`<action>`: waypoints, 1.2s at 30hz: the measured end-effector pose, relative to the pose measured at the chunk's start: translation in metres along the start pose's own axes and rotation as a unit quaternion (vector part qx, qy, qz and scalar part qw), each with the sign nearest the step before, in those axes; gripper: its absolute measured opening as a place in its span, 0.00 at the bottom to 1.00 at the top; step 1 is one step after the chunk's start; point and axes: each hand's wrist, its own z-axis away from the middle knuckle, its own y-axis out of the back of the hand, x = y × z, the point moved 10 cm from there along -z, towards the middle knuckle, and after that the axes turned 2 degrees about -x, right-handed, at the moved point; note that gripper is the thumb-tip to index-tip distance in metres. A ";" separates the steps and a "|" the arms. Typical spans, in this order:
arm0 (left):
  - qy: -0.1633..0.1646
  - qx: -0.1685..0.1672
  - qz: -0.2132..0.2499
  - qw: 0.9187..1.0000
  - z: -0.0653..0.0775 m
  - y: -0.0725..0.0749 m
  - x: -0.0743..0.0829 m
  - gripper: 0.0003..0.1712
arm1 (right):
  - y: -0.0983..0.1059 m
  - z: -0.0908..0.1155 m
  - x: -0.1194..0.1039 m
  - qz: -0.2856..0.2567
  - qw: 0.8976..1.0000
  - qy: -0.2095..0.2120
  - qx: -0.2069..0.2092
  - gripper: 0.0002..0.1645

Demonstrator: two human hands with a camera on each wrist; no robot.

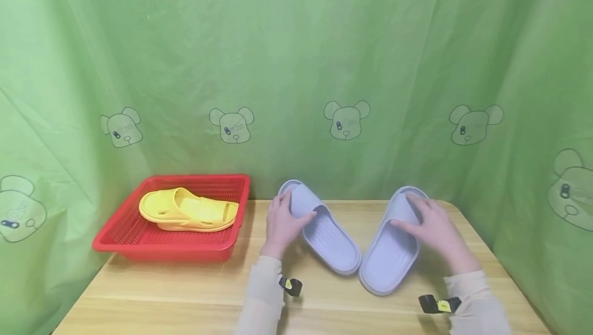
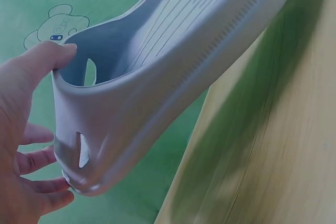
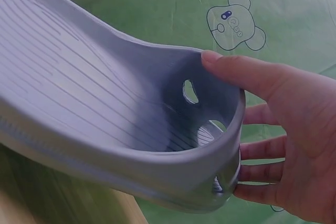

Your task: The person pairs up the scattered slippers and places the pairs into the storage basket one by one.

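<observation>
Two light blue-grey slippers are held side by side, heels close together toward me and toes spread apart. The left slipper [image 1: 334,245] is gripped at its strap by my left hand [image 1: 281,226]; in the left wrist view the thumb [image 2: 55,56] hooks over the strap's edge, with the fingers against its outer side. My right hand [image 1: 434,226] pinches the strap of the right slipper [image 1: 388,264] the same way, its thumb [image 3: 231,66] over the rim in the right wrist view. Shadows fall on the wood below both slippers.
A red plastic basket [image 1: 167,252] stands on the left of the wooden table [image 1: 185,294], with yellow slippers [image 1: 194,209] lying inside it. A green curtain [image 1: 287,67] with bear faces hangs behind the table and along its sides.
</observation>
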 end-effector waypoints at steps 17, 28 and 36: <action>0.050 0.017 0.009 0.999 0.000 0.014 -0.011 0.56 | 0.005 -0.001 0.002 -0.004 0.999 -0.032 0.033 0.60; 0.082 0.048 0.017 0.995 -0.002 0.022 -0.023 0.58 | 0.009 0.000 0.011 -0.008 0.996 -0.052 0.069 0.64; 0.093 0.074 0.025 0.993 -0.001 0.030 -0.026 0.57 | 0.010 0.002 0.014 -0.024 0.993 -0.079 0.084 0.65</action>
